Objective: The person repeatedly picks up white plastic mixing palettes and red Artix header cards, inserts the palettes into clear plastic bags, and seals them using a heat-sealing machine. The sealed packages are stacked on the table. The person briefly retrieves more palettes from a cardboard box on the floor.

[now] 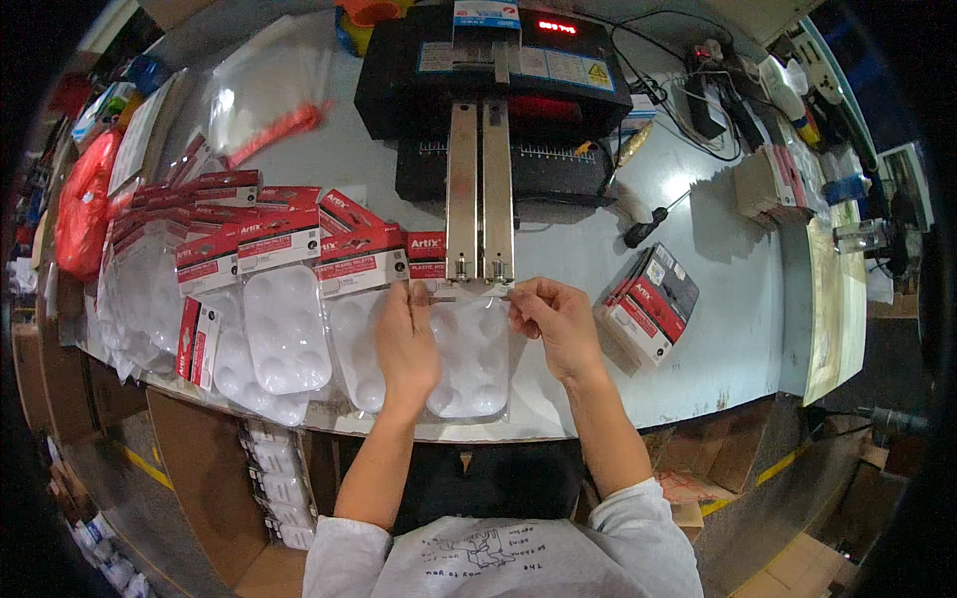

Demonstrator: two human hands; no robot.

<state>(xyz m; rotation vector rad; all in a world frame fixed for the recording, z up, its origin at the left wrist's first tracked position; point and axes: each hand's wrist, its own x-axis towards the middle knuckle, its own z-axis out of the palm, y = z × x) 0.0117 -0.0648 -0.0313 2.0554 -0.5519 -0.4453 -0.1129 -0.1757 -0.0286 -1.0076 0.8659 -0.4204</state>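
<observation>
A white plastic paint palette with round wells (469,359) lies in a clear bag at the table's front edge. Its red and white header card (427,261) reaches under the two metal bars (480,189) of a black machine. My left hand (407,344) has its fingers pressed together at the bag's upper left side, gripping it beside the card. At the upper right corner, my right hand (554,321) pinches the bag's edge between thumb and bent forefinger. The bars and my fingers hide part of the card. Another bagged palette (354,344) lies partly behind my left hand.
Several bagged palettes (287,329) pile up at the left. A stack of header cards (648,304) sits right of my right hand, with a screwdriver (658,224) beyond it. The black machine (399,80) stands at the back, cables (688,75) to its right.
</observation>
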